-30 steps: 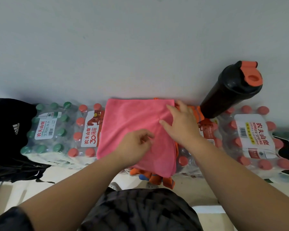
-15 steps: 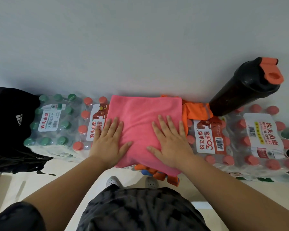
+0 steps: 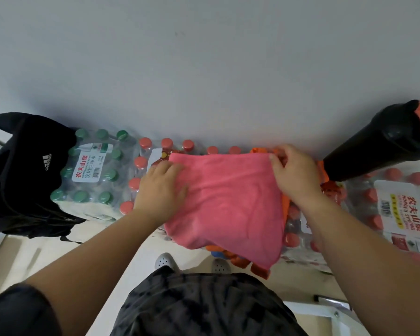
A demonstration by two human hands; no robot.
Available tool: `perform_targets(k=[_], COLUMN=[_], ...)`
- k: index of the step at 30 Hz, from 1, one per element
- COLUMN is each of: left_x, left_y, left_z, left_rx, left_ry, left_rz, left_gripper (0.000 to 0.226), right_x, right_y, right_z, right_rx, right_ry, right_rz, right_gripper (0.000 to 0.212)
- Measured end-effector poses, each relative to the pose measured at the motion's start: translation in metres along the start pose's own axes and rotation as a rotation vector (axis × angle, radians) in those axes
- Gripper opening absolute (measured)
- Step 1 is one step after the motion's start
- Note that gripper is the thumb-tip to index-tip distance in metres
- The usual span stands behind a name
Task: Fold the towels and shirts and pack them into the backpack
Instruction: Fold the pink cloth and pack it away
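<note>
Running near-to-far, pink towel (image 3: 230, 204) is pinched by right hand (image 3: 294, 174), flat-pressed by left hand (image 3: 161, 189).

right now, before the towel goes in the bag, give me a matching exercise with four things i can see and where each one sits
Column one
1. pink towel
2. black backpack
3. black bottle
4. green-capped water pack

Column two
a. far left of the view
b. far right, topped in orange
c. in the middle, lying over an orange cloth
d. between the backpack and the red-capped bottles

Pairs: 1-c, 2-a, 3-b, 4-d
</note>
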State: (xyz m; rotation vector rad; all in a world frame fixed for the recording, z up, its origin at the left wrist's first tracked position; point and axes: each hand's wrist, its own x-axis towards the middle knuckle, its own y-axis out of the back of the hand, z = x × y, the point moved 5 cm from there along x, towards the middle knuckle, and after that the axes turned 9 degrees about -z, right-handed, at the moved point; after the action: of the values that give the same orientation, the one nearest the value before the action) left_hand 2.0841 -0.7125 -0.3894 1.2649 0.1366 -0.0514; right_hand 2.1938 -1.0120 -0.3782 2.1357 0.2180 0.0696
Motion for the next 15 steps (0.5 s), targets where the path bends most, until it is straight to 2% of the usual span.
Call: perform_targets(k=[3, 6, 9, 15], left_x=[0.036, 0.060, 0.071, 0.062], left_y=[0.008, 0.004, 0.000, 0.009], left_z=[-0.007, -0.015, -0.023, -0.021], left_rx=[-0.077, -0.066, -0.049, -0.182], left_ry=[0.170, 0.253, 0.257, 0.199], left_rz=[-0.043, -0.160, -0.204, -0.145], left_gripper=[0.053, 0.054, 0.041, 0.017], right_x=[0.018, 0.022, 0.019, 0.011], right_y=[-0.007, -0.012, -0.011, 0.003], right_z=[0.009, 0.011, 0.008, 0.004], right_rx=[0.012, 0.030, 0.070, 0.069], right_ry=[-0.133, -0.126, -0.068, 0.039], right_rz=[-0.101, -0.116, -0.095, -0.037], right_gripper=[0.043, 0.025, 0.005, 0.008])
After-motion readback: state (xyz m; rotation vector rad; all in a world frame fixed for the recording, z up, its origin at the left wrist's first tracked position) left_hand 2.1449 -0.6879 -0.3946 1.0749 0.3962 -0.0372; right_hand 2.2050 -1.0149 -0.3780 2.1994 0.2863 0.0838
